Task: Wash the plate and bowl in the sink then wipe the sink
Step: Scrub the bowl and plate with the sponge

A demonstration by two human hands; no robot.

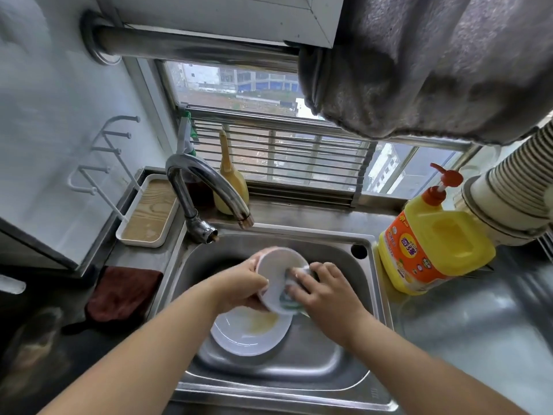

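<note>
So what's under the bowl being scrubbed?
A white plate lies on the sink floor below the bowl, with yellowish residue on it. Its top edge is hidden by the bowl and the left hand; the right hand holds a sponge.

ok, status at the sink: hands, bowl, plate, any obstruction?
Left hand grips bowl over sink. Right hand presses sponge into bowl. Plate in basin, soiled, untouched. Faucet dry; nothing obstructing.
</note>
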